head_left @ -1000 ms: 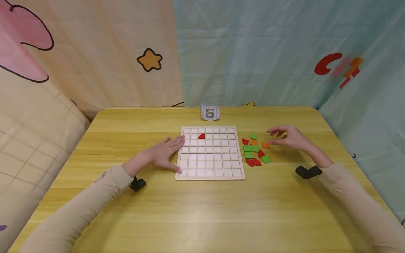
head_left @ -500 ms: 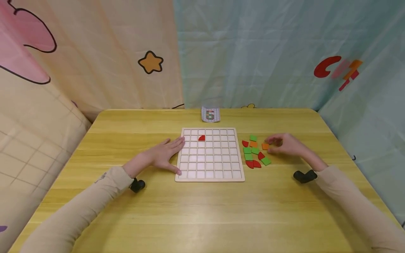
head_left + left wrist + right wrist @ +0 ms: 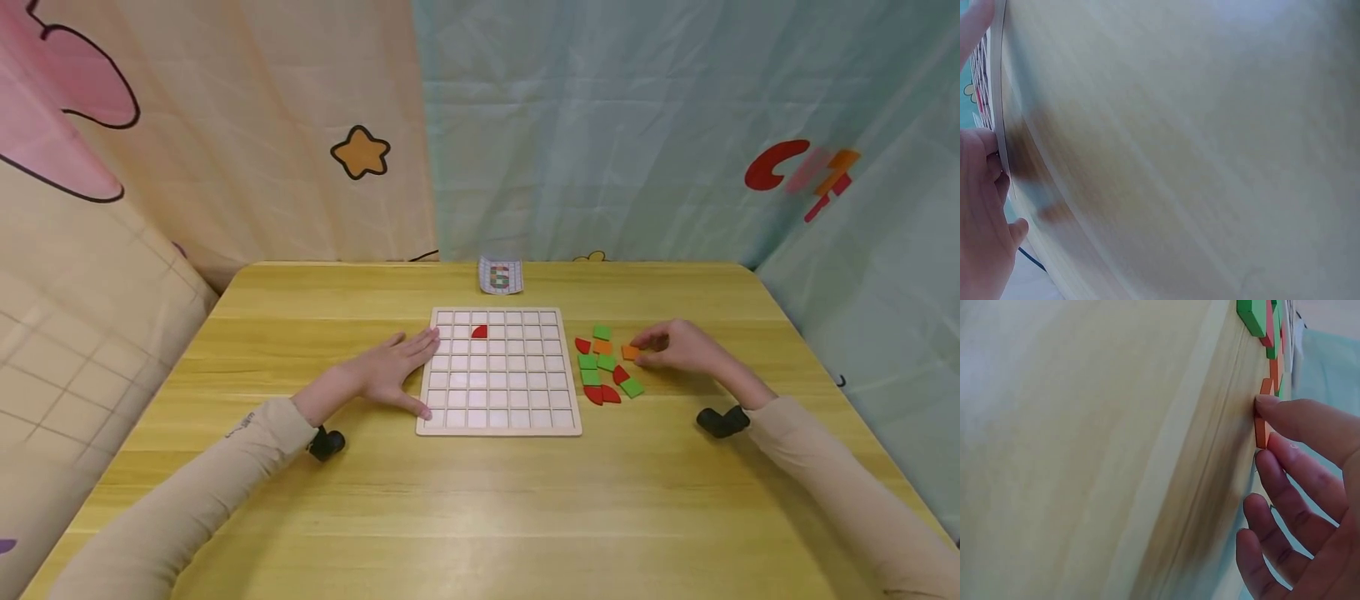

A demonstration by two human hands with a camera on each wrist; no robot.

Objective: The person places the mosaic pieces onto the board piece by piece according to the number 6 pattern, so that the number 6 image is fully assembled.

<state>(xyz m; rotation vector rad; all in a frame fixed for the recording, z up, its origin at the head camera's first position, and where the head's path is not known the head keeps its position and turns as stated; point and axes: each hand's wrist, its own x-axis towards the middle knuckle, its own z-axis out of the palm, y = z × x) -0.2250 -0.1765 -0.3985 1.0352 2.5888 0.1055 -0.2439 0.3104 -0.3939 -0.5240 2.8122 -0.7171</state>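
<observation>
Soft Overhead Light, Hazy Wrist Views

In the head view, even, moderate light seems to fall from above, leaving a pale sheen on the wooden tabletop at six o'clock. The right sleeve casts a soft shadow at four o'clock. Print on the paper card is too small to read clearly. The left wrist view is hazy, with glare toward one o'clock and wood grain curving beside the grid board at ten. In the right wrist view, washed-out sheen fills nine o'clock; the orange square tile near three looks crisper.
</observation>
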